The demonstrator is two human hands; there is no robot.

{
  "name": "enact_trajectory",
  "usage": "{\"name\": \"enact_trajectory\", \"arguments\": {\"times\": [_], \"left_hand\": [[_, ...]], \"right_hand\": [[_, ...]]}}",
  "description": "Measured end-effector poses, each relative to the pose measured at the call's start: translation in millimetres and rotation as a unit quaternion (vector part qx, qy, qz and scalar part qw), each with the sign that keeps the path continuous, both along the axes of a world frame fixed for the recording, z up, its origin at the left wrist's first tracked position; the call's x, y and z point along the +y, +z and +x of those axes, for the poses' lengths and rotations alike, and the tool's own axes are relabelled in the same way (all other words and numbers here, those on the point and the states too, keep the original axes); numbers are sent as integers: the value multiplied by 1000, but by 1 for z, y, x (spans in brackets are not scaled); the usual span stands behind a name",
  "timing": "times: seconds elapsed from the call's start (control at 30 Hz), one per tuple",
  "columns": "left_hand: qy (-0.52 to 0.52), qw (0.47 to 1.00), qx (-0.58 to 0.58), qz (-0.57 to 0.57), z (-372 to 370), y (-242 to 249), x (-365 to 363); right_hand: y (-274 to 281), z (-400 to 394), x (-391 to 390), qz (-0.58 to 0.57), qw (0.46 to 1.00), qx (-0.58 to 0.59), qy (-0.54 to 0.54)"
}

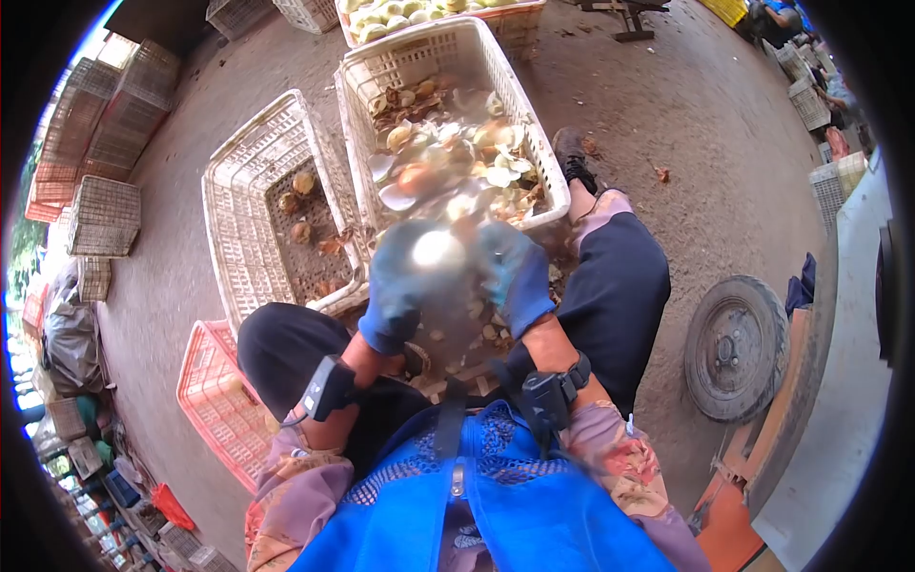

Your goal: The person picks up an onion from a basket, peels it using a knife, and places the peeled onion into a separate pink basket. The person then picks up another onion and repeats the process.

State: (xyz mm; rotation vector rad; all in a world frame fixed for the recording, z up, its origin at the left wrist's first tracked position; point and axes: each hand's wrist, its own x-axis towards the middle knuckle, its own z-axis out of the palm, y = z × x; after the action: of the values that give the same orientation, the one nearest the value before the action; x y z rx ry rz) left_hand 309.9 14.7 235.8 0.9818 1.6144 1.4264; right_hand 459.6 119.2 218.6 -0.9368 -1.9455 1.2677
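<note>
My left hand (400, 276), in a blue-grey glove, is closed on a pale, shiny onion (437, 250) that looks peeled. Close beside it, my right hand (512, 272) wears a matching glove; its fingers are curled and blurred by motion, and what they hold, if anything, cannot be made out. Just beyond both hands stands a white plastic crate (555, 176) with onion skins and cut pieces (505, 157) in it. To its left, a second white crate (235, 205) holds several brown onions (302, 183) on its floor.
A crate of pale onions (391, 17) stands at the top. A red crate (214, 391) is beside my left knee. On the right lies a wheel (736, 348) near a metal panel (829, 381). Stacked crates (124, 114) line the left; people (777, 19) are at the far right.
</note>
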Motion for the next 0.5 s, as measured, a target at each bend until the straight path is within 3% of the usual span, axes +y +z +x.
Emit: {"name": "enact_trajectory", "arguments": {"times": [0.03, 0.07, 0.1, 0.17, 0.2, 0.23, 0.3, 0.37, 0.43, 0.5], "left_hand": [[0, 1000, -8, -17, -2, 7, 1], [0, 1000, -7, -15, -4, 6, 1], [-12, 998, 64, -2, -6, 3, 1], [-53, 978, 200, 32, -12, 0, 0], [-51, 978, 201, 33, -12, 1, 0], [-42, 986, 161, 14, -11, 2, 0], [-30, 992, 119, -4, -11, 1, -2], [-62, 979, 195, 11, -16, -4, -4], [-64, 963, 260, 39, -14, 6, -2], [-65, 943, 321, 66, -17, 0, -1]], "right_hand": [[-14, 2, 5, 1, 1000, 1, -1], [-19, 4, 9, -106, 991, 82, -12], [-24, 6, 13, -212, 963, 162, -22], [-15, 13, 14, -191, 975, 104, -41], [-8, 14, 14, -169, 983, 46, -63], [-11, 8, 10, -170, 974, 131, -68], [11, 9, 2, -175, 979, 89, -49], [16, 3, -2, -177, 983, 48, -28], [2, -6, -6, -43, 987, 145, 49], [16, -5, -15, -19, 993, 108, 53]]}}
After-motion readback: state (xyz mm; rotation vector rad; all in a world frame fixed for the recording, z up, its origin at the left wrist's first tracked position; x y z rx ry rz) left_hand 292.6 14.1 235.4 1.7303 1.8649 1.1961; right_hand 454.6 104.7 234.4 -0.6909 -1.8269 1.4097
